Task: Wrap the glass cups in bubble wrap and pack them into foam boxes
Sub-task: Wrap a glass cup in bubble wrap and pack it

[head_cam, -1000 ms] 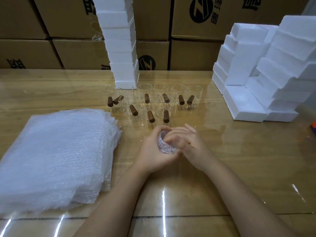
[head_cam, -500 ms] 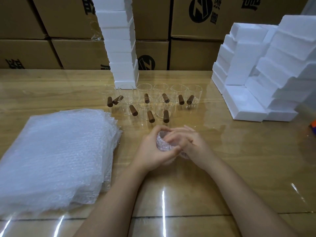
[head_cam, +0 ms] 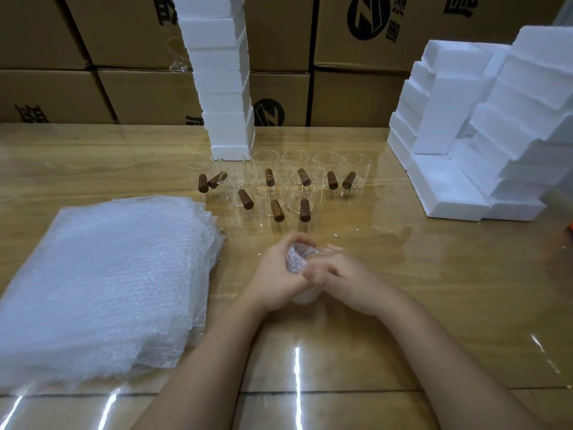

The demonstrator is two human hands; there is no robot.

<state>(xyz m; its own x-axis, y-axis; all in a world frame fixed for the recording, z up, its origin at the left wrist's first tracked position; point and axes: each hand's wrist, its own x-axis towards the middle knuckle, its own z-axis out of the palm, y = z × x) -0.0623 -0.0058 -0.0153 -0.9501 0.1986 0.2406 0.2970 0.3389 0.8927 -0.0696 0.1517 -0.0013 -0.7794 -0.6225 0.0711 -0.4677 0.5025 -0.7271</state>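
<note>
A glass cup wrapped in bubble wrap sits between both hands at the table's middle. My left hand curls round its left side, fingers over the top. My right hand grips the right side, its fingers pressing the wrap in front. Most of the bundle is hidden by the hands. Several bare glass cups with brown wooden handles stand in rows just behind. A thick pile of bubble wrap sheets lies at the left. White foam boxes are stacked at the right.
A tall column of foam boxes rises behind the cups. Cardboard cartons line the table's far edge. The wooden table has a glossy cover. A small orange object shows at the right edge.
Both hands have kept working the wrap round the cup, shifting slightly; the right fingers now lie lower across the front of the bundle. Nothing else moved.
</note>
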